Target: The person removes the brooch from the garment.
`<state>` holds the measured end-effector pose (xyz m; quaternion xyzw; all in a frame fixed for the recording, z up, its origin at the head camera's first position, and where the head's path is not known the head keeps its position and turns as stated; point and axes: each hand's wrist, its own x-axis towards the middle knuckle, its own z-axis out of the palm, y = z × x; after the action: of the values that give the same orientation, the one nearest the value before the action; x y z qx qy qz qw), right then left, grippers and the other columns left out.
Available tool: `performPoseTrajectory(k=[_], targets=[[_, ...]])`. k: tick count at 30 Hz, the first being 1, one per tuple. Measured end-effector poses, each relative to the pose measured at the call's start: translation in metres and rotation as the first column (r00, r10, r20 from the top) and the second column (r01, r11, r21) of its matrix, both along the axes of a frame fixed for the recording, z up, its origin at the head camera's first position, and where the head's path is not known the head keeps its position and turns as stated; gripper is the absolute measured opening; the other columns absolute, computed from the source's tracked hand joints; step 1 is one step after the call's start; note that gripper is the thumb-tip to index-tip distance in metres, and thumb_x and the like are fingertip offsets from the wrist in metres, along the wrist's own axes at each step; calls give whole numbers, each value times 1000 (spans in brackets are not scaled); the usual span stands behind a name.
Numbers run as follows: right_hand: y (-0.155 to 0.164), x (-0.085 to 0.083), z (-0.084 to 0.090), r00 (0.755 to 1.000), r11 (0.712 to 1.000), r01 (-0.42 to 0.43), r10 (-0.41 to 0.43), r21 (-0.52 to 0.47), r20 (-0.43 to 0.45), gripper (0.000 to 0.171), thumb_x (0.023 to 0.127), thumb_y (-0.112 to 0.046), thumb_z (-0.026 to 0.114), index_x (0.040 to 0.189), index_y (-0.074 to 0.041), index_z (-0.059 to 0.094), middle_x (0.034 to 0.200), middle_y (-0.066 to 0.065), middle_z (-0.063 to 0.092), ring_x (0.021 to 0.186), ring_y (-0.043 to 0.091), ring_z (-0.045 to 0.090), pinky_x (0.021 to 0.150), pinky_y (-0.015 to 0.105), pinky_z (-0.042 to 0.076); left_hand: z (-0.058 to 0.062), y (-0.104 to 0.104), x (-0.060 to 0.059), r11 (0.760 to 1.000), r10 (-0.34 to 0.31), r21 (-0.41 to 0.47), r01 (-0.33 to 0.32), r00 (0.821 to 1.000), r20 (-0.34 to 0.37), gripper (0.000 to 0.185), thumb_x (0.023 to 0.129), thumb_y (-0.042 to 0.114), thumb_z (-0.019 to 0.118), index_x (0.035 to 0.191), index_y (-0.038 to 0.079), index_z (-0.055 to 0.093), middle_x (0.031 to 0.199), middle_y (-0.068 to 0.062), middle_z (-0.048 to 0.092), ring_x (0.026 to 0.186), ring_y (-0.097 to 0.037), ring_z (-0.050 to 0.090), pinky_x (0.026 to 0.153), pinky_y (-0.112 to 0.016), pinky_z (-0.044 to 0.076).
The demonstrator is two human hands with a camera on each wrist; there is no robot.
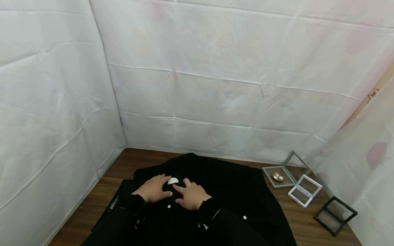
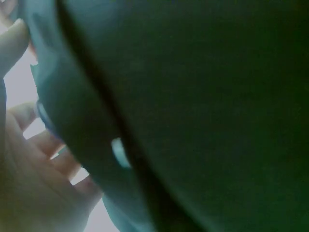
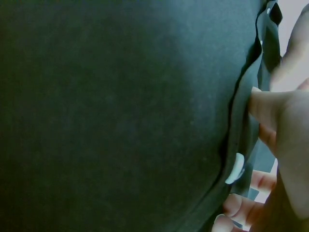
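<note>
Both of our hands lie on the black garment (image 1: pixel 197 191) in the head view. Our left hand (image 1: pixel 153 189) rests flat with straight fingers, the tips touching a small white disc (image 1: pixel 173 180) near the collar. Our right hand (image 1: pixel 191 195) lies just beside it, forefinger stretched toward the same disc, the other fingers loosely bent; neither hand has hold of anything that we can see. The garment is spread over the middle of the brown wooden table (image 1: pixel 117 171), with white buttons (image 1: pixel 244 217) showing on its front. To the right, well apart from the hands, stand a grey open case (image 1: pixel 284 172) with a small round badge (image 1: pixel 277 176) in it, a white frame case (image 1: pixel 304 190) and a black frame case (image 1: pixel 335 215). White sheeting (image 1: pixel 215 85) covers the walls around the table.

From the left wrist we see the dark cloth (image 2: pixel 203 106) filling nearly the whole picture, very close and blurred. Our fingers (image 2: pixel 43 159) show at the left edge, spread and fairly straight against the fabric, with a pale button (image 2: pixel 119 152) just beside them.

From the right wrist the cloth (image 3: pixel 116 111) again fills the view. Our fingers (image 3: pixel 270 116) press at the garment's front edge on the right, and a white button (image 3: pixel 235 167) sits on that edge just below them. Whether they pinch the fabric we cannot tell.
</note>
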<state>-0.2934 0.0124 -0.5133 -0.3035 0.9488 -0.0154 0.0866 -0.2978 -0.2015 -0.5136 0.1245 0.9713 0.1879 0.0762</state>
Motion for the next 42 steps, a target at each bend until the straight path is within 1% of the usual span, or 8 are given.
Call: performPoseTrajectory(k=[8, 12, 17, 21, 24, 31, 36, 42], targets=[[-1, -1, -4, 1000, 1000, 15, -15, 4, -9, 61, 101, -59, 56, 158, -45, 38, 154, 7, 40, 119, 26, 57, 86, 37, 53, 10, 6, -12, 997, 71, 50, -64, 988, -134, 39, 100, 28, 69, 131, 5, 67, 131, -16, 66, 122, -37, 61, 102, -57, 48], [-1, 0, -4, 1000, 1000, 21, -21, 4, -9, 61, 101, -60, 56, 157, -45, 39, 154, 7, 40, 118, 26, 57, 84, 37, 52, 8, 9, -18, 991, 109, 91, -99, 987, -114, 32, 99, 21, 69, 126, 4, 68, 116, -12, 69, 102, -28, 67, 90, -50, 55], [-1, 2, -4, 1000, 1000, 20, -20, 0, -4, 61, 101, -60, 55, 157, -45, 39, 152, 6, 41, 116, 25, 57, 83, 36, 51, 3, 13, -24, 983, 133, 134, -127, 990, -38, 28, 100, 17, 68, 123, 1, 69, 101, -6, 67, 80, -15, 62, 76, -41, 55], [0, 2, -3, 1000, 1000, 16, -16, 0, -10, 60, 101, -60, 54, 158, -45, 38, 151, 5, 41, 115, 23, 56, 82, 35, 50, 3, 18, -27, 978, 142, 154, -138, 990, -17, 23, 100, 16, 68, 116, 0, 70, 97, -6, 68, 78, -15, 62, 77, -41, 55], [1, 2, -2, 1000, 1000, 11, -11, 2, -14, 60, 102, -60, 54, 158, -44, 38, 152, 6, 41, 115, 23, 56, 83, 36, 51, 3, 20, -29, 980, 145, 145, -139, 989, -31, 18, 99, 15, 69, 111, 1, 71, 94, -5, 68, 76, -15, 61, 77, -41, 55], [0, 3, -3, 1000, 1000, 13, -13, 3, -12, 60, 102, -60, 54, 158, -45, 37, 155, 6, 40, 120, 25, 55, 87, 39, 52, 0, 23, -29, 971, 177, 166, -170, 984, -28, 5, 96, 10, 71, 96, 6, 68, 83, -2, 63, 68, -16, 57, 69, -37, 51], [-1, 2, -5, 1000, 1000, 14, -14, 7, -21, 60, 102, -59, 54, 158, -45, 37, 154, 6, 40, 120, 25, 55, 86, 37, 51, -3, 21, -31, 960, 205, 199, -196, 979, -24, 8, 96, 8, 69, 89, 8, 67, 78, -2, 61, 66, -17, 55, 65, -35, 48], [-1, 0, -8, 1000, 1000, 6, -6, 3, -30, 59, 103, -59, 51, 158, -43, 38, 156, 7, 39, 125, 27, 54, 92, 40, 52, -5, 20, -34, 958, 214, 202, -203, 976, -34, 11, 96, 8, 69, 85, 9, 66, 76, -1, 60, 64, -17, 55, 64, -35, 47]])
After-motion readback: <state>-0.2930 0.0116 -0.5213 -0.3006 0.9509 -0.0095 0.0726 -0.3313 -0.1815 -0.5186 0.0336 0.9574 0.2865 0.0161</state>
